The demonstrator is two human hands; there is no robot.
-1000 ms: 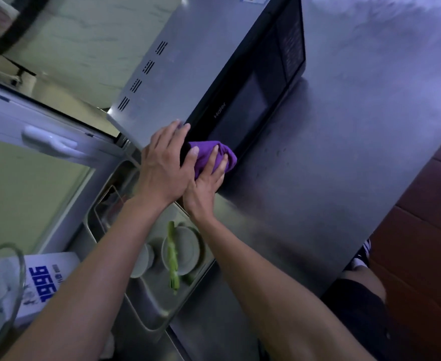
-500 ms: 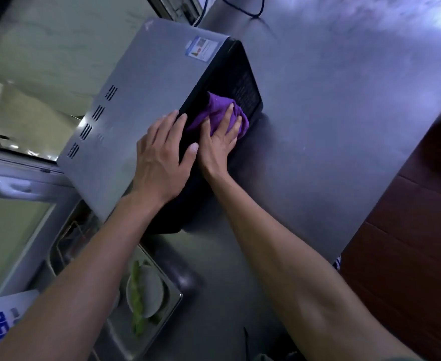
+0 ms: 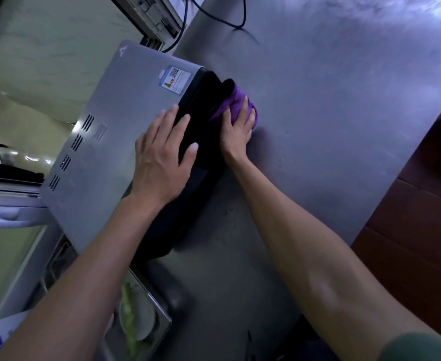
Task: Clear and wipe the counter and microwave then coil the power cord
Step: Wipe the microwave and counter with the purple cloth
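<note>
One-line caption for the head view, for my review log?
Right hand presses purple cloth on microwave front; left hand rests flat on top.

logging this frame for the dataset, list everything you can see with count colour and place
microwave: 1, silver top, black front, on the counter at left
cloth: 1, purple, against the microwave's front far end
counter: 1, steel grey, centre and right
cord: 1, dark, on the counter at top
tray: 1, metal, bottom left
plate: 1, pale, in the tray, green vegetable on it
left hand: 1, flat on the microwave top
right hand: 1, pressing the cloth
</note>
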